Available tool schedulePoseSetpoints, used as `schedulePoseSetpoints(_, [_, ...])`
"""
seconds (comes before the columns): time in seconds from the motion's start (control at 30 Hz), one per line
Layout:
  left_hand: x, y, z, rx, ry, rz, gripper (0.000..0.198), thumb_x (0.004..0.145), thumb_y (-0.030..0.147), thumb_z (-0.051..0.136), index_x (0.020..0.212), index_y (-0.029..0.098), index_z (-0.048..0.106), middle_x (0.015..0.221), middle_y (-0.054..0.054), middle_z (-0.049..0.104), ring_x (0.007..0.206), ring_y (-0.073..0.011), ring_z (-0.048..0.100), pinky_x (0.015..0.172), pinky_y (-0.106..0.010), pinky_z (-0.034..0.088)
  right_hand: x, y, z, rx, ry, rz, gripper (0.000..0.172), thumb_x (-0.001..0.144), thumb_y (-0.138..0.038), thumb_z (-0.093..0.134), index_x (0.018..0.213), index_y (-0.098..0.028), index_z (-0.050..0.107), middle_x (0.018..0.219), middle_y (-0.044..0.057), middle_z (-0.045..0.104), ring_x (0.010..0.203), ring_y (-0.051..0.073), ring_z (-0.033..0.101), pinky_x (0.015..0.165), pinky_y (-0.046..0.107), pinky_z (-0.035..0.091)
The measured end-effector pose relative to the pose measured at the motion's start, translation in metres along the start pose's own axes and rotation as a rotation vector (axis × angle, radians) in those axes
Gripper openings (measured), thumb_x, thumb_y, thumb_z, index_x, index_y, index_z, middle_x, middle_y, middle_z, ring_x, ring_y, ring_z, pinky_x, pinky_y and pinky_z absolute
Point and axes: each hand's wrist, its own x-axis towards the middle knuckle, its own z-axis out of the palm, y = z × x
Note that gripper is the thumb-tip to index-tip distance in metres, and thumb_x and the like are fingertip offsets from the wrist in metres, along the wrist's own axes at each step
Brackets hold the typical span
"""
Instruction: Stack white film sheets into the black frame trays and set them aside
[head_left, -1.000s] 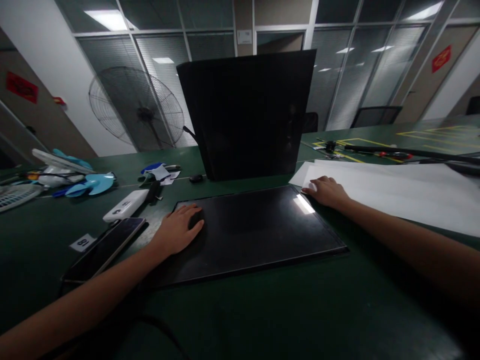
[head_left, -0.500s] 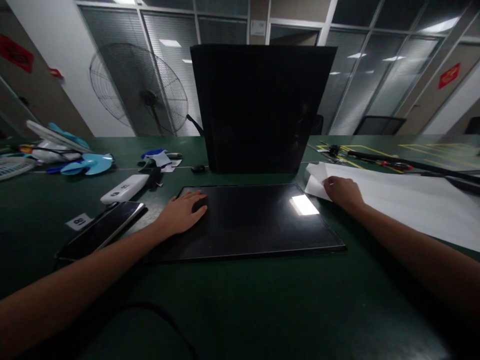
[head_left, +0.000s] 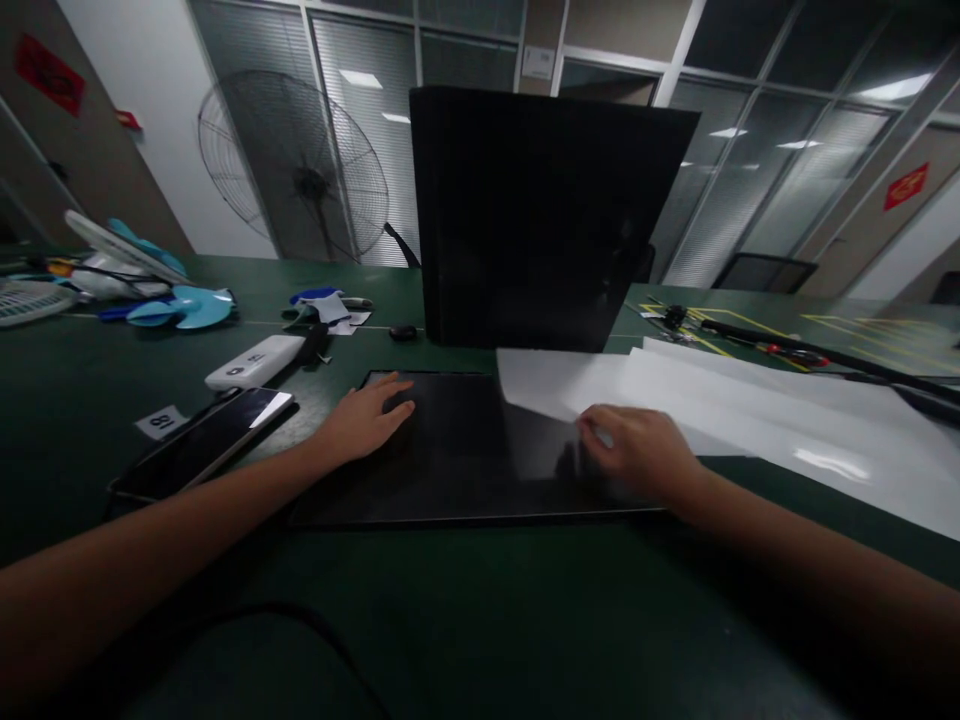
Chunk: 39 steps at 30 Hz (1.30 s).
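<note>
A flat black panel point(head_left: 457, 460) lies on the green table point(head_left: 525, 620) in front of me. My left hand point(head_left: 364, 420) rests flat on the panel's left end, fingers stretched out. My right hand point(head_left: 641, 455) is closed on the near edge of a white sheet point(head_left: 592, 385) and holds it over the right half of the panel. The sheet's left corner is lifted above the panel. More white sheets point(head_left: 810, 430) lie stacked to the right.
A tall black upright stack point(head_left: 547, 220) stands behind the panel. At left lie a phone point(head_left: 206, 440), a white block point(head_left: 255, 362), a numbered tag point(head_left: 160, 421), blue fan blades point(head_left: 180, 307) and small parts. A standing fan point(head_left: 300, 170) is behind the table.
My right hand has taken hold of the top white sheet and pulled it leftward over the black panel. My left hand has stayed on the panel's left end.
</note>
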Motion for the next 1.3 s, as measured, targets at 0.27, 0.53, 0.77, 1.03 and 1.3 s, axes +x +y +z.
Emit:
schedulePoseSetpoints(0.27, [0.0,0.003,-0.001,-0.117,-0.02,-0.035,0.072,0.103,0.062,0.033,0.155,0.015,0.053,0.168,-0.013,0.045,0.159,-0.0292,0.035,0.131,-0.049,0.026,0.033,-0.128,-0.003,0.069,-0.167,-0.545,0.033,0.106,-0.033,0.046,0.097,-0.019,0.076,0.095,0.008,0.076,0.076,0.02,0.067,0.068,0.036,0.05])
schedulePoseSetpoints(0.53, [-0.003,0.006,-0.004,-0.012,-0.101,0.008,0.077,0.095,0.071,0.052,0.16,0.029,0.048,0.171,-0.009,0.04,0.16,-0.0357,0.031,0.128,-0.059,0.026,0.054,-0.187,0.0,-0.006,-0.196,-0.871,0.031,0.106,-0.023,0.046,0.102,-0.015,0.075,0.102,0.008,0.075,0.086,0.022,0.07,0.067,0.035,0.051])
schedulePoseSetpoints(0.77, [0.001,0.0,-0.01,0.014,-0.143,0.038,0.056,0.098,0.056,0.053,0.148,0.032,0.064,0.168,-0.009,0.044,0.155,-0.0362,0.042,0.124,-0.054,0.037,0.047,-0.145,-0.01,0.211,-0.148,-0.818,0.051,0.108,-0.053,0.046,0.139,-0.018,0.064,0.135,0.01,0.07,0.117,0.024,0.068,0.093,0.041,0.058])
schedulePoseSetpoints(1.03, [0.0,-0.008,-0.021,0.189,-0.118,0.068,0.054,0.097,0.049,0.05,0.139,0.02,0.071,0.157,-0.016,0.057,0.145,-0.0401,0.054,0.12,-0.057,0.043,0.022,0.059,0.013,0.035,0.006,-0.163,0.047,0.105,-0.053,0.048,0.131,-0.023,0.072,0.134,0.012,0.072,0.126,0.033,0.066,0.108,0.062,0.052])
schedulePoseSetpoints(1.3, [-0.013,0.007,-0.023,0.281,-0.145,0.21,0.068,0.104,0.059,0.037,0.149,0.012,0.057,0.156,-0.021,0.057,0.14,-0.0374,0.058,0.118,-0.053,0.046,-0.011,0.136,0.031,0.257,-0.006,0.177,0.053,0.105,-0.059,0.043,0.136,-0.026,0.069,0.145,0.009,0.066,0.132,0.031,0.064,0.114,0.053,0.052])
